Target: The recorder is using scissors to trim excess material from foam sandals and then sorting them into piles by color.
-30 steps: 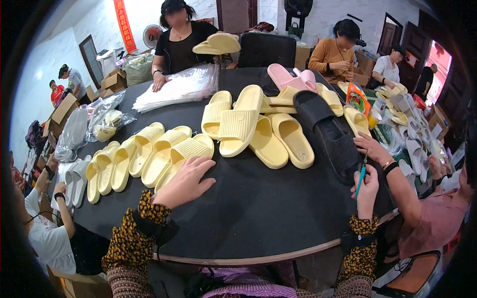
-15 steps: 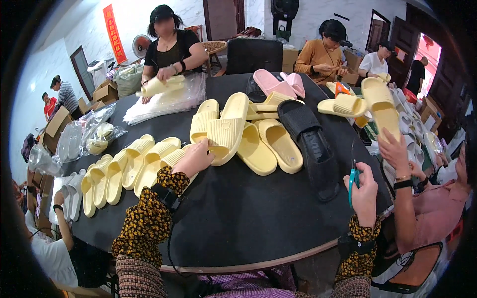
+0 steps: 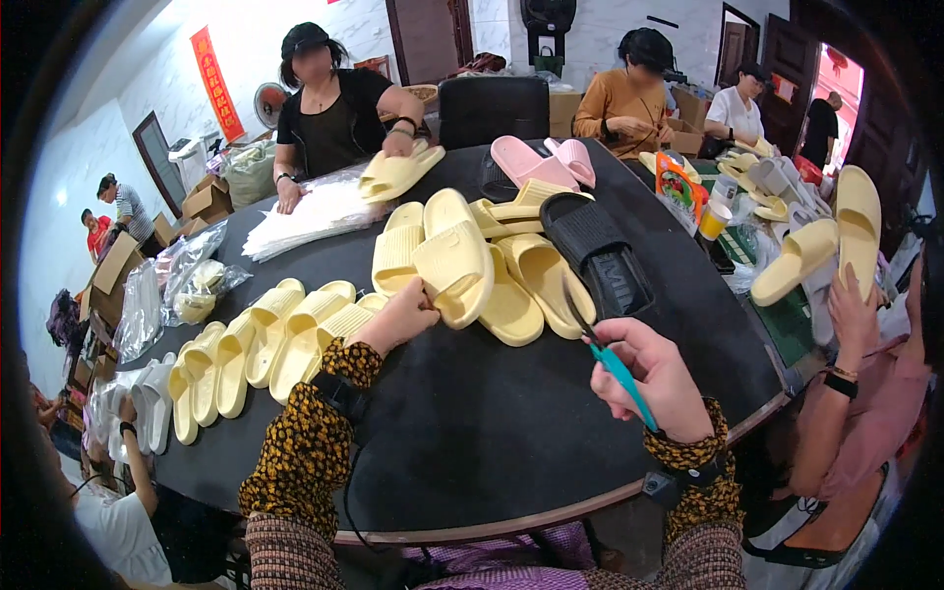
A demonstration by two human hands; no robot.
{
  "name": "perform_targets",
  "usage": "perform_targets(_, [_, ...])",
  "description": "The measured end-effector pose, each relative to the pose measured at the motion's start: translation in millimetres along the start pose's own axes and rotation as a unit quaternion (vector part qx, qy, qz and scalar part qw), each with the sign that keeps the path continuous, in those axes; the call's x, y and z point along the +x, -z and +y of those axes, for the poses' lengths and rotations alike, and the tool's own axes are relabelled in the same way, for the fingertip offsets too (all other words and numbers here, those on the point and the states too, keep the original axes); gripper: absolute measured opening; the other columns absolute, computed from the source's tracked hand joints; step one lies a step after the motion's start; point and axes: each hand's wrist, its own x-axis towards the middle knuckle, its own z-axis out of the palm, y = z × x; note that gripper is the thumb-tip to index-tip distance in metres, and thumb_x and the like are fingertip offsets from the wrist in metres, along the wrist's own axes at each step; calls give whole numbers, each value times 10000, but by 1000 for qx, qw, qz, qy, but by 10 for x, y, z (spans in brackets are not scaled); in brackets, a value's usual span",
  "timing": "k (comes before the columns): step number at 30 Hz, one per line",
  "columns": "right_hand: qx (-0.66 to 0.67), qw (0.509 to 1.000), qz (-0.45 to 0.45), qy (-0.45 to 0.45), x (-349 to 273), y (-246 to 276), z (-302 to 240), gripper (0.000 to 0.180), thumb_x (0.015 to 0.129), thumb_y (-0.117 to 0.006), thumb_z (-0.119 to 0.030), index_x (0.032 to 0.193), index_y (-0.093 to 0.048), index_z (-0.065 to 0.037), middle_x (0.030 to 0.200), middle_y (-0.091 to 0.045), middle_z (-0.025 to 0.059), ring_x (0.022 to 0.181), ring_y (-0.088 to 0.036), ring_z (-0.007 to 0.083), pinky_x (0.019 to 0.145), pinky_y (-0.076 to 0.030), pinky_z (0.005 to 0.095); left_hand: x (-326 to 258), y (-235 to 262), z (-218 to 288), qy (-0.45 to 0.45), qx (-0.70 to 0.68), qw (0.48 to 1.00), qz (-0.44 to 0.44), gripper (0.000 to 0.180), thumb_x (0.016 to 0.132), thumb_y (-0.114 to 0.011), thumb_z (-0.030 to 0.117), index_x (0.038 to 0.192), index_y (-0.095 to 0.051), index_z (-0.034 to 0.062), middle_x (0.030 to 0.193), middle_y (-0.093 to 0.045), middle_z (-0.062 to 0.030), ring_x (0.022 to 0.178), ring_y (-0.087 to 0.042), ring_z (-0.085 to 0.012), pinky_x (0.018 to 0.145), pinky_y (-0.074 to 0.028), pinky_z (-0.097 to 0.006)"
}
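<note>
My left hand (image 3: 398,315) reaches over the round black table (image 3: 472,423) and grips the edge of a pale yellow slipper (image 3: 452,258) lying on a pile of yellow slippers. My right hand (image 3: 657,379) is raised over the table's right side, shut on small scissors with teal handles (image 3: 610,359), blades pointing up and left. A black slipper (image 3: 595,251) lies just beyond the scissors. A row of yellow slippers (image 3: 261,344) runs along the table's left side.
Two pink slippers (image 3: 541,162) lie at the far side. A person in black opposite holds a yellow slipper beside a stack of clear bags (image 3: 310,211). A person at my right lifts yellow slippers (image 3: 831,241). Cardboard boxes (image 3: 118,261) stand at left.
My left hand moved forward from the row of slippers to the pile and took hold of a yellow slipper. My right hand rose with the scissors. The view shifted closer.
</note>
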Motion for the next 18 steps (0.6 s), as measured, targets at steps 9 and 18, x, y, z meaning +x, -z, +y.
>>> perform_targets(9, [95, 994, -41, 46, 369, -308, 115, 359, 887, -622, -147, 1180, -477, 0, 729, -548, 33, 490, -500, 57, 421, -410, 194, -647, -82, 1110, -102, 13, 993, -53, 413, 801, -617, 98, 1183, -507, -13, 647, -583, -127, 592, -586, -194, 564, -449, -332])
perform_targets(18, [218, 967, -128, -36, 643, -514, 544, 374, 871, -588, -76, 1209, -448, 1, 748, -566, 26, 496, -534, 76, 394, -430, 218, -1479, -209, 1166, -165, 185, 969, -10, 163, 794, -658, 76, 935, -613, 9, 772, -604, -128, 706, -613, -278, 629, -483, -353])
